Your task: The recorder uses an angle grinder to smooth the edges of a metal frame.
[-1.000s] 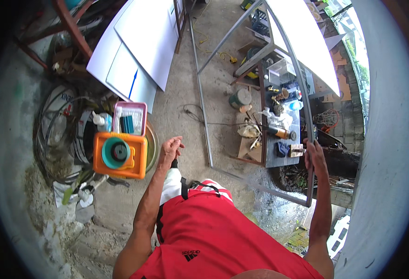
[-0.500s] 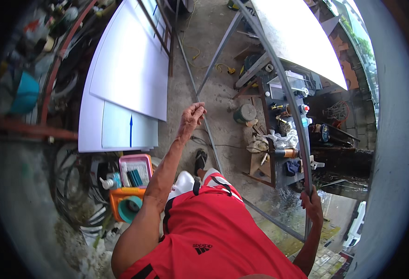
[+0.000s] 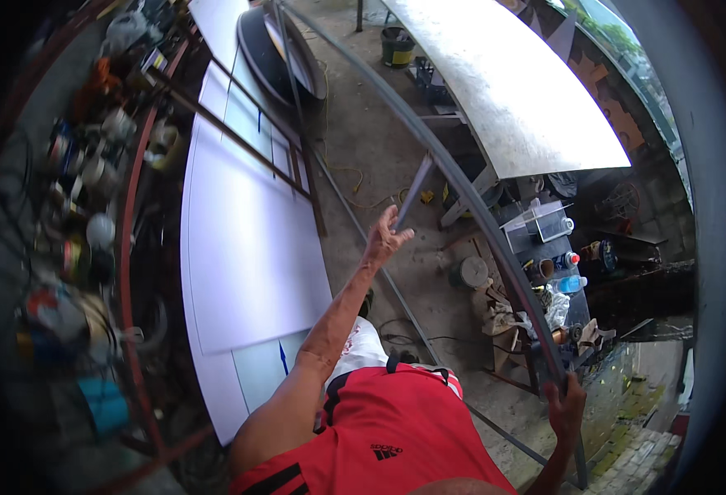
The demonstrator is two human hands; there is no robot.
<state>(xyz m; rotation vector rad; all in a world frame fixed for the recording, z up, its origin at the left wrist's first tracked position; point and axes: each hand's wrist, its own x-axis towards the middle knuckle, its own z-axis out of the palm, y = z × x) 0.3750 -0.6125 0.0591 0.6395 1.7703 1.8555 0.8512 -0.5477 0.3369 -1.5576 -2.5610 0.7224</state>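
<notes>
right hand [image 3: 567, 404] is wrapped round the metal frame [image 3: 462, 183], which runs along the white tabletop's [image 3: 511, 91] left; left hand [image 3: 388, 237], fingers apart, has just neared the frame's crossbar [image 3: 415, 193], contact unclear, so only the right grip is sure.

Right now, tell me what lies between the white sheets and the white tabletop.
In the head view, concrete floor with a yellow cord on it lies there; in front show the metal frame and the left hand.
</notes>
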